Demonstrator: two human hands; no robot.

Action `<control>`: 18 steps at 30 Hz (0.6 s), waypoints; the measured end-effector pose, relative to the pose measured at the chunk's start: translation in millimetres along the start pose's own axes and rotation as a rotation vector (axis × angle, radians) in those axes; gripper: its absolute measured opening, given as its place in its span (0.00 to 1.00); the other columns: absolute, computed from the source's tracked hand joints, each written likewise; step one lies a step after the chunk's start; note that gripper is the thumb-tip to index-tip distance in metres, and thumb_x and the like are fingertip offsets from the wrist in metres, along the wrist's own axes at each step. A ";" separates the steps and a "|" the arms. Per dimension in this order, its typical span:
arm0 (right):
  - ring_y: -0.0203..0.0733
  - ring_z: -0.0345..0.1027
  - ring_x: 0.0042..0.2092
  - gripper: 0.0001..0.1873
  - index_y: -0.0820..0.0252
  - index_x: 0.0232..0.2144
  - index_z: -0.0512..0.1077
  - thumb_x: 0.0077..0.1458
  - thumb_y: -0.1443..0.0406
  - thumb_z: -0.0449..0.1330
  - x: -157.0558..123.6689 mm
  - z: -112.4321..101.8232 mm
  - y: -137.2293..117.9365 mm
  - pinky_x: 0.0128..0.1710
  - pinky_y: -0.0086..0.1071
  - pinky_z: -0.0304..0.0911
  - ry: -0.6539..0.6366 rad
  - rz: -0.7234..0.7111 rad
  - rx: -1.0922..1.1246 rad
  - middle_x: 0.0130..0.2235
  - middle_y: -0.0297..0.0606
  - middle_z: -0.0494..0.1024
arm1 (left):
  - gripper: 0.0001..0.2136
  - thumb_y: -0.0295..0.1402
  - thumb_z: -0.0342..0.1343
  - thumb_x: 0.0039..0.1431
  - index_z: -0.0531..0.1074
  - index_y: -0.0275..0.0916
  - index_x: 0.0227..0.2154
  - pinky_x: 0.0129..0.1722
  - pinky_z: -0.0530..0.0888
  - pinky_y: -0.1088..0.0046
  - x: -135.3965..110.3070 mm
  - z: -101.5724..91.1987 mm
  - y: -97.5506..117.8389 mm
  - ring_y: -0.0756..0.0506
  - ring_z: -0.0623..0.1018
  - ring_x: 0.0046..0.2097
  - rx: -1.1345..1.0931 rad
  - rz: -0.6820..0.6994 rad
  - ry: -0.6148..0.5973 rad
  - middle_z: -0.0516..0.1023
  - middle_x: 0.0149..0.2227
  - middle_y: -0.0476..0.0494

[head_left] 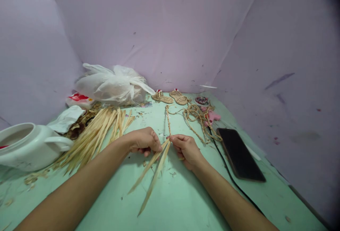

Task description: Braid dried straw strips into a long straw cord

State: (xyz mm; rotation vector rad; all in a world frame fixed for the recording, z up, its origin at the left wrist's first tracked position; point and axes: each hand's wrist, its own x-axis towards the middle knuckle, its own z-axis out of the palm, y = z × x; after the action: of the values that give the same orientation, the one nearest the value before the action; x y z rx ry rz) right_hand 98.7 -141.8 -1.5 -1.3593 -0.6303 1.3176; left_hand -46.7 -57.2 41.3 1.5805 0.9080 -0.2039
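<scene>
A braided straw cord [168, 119] runs away from my hands across the green table. At its near end, flat dried straw strips [159, 169] fan out toward me. My left hand [147, 142] is closed in a pinch on one of these strips, just left of the braid's end. With thumb and index finger, my right hand [186, 149] pinches the end of the braid itself, where the strips meet. The far part of the cord leads into a tangled coil of the same rope [195, 116] at the right.
Left lie a bundle of straw strips [102, 132], a white teapot-like pot [39, 149] and a tied plastic bag [114, 86]. Two small woven sandals [178, 97] stand by the wall. Right are a pink glue gun [211, 116], its black cable [225, 165] and a phone [240, 155].
</scene>
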 end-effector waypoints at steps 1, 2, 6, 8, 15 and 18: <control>0.23 0.36 0.14 0.16 0.66 0.24 0.70 0.35 0.58 0.62 -0.2 0.7 0.8 0.13 0.24 0.30 0.005 -0.012 -0.021 0.11 0.20 0.48 | 0.07 0.34 0.56 0.35 0.69 0.33 0.17 0.10 0.50 0.81 1.0 0.8 -0.9 0.56 0.61 0.12 0.022 -0.010 0.017 0.66 0.13 0.51; 0.23 0.36 0.14 0.16 0.66 0.24 0.70 0.35 0.57 0.62 -0.4 1.4 1.7 0.13 0.24 0.30 0.007 -0.026 -0.046 0.11 0.20 0.49 | 0.07 0.33 0.56 0.34 0.68 0.34 0.15 0.10 0.50 0.81 2.3 1.6 -2.0 0.55 0.61 0.12 0.038 -0.016 0.031 0.63 0.11 0.53; 0.24 0.38 0.13 0.16 0.66 0.22 0.71 0.35 0.57 0.62 -0.1 3.4 4.1 0.13 0.25 0.32 0.005 -0.068 -0.106 0.10 0.22 0.52 | 0.05 0.31 0.55 0.33 0.68 0.34 0.14 0.11 0.52 0.80 8.9 4.4 -7.6 0.55 0.60 0.12 0.077 0.026 0.036 0.62 0.10 0.53; 0.24 0.39 0.14 0.16 0.66 0.22 0.71 0.33 0.57 0.63 0.2 4.1 4.3 0.14 0.25 0.34 0.009 -0.073 -0.104 0.11 0.23 0.54 | 0.04 0.30 0.55 0.34 0.69 0.34 0.14 0.11 0.53 0.80 11.8 5.1 -10.6 0.56 0.59 0.12 0.091 0.054 0.025 0.65 0.12 0.51; 0.26 0.43 0.16 0.16 0.66 0.21 0.72 0.34 0.57 0.63 0.9 3.8 6.1 0.16 0.25 0.39 0.004 -0.094 -0.115 0.12 0.26 0.57 | 0.06 0.30 0.53 0.37 0.67 0.34 0.12 0.12 0.56 0.80 11.9 7.7 -11.4 0.56 0.58 0.12 0.124 0.113 -0.059 0.70 0.15 0.47; 0.25 0.43 0.16 0.16 0.67 0.22 0.72 0.36 0.57 0.62 0.4 3.9 5.8 0.16 0.25 0.39 -0.004 -0.098 -0.123 0.12 0.26 0.58 | 0.07 0.30 0.52 0.38 0.65 0.35 0.11 0.12 0.58 0.80 10.5 11.2 -9.9 0.56 0.58 0.12 0.117 0.100 -0.089 0.69 0.14 0.48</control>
State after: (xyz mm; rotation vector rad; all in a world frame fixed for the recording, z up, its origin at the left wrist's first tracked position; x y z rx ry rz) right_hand 93.4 -141.7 -6.2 -1.4069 -0.7817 1.2204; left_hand -42.0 -63.2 24.8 1.7064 0.7576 -0.2585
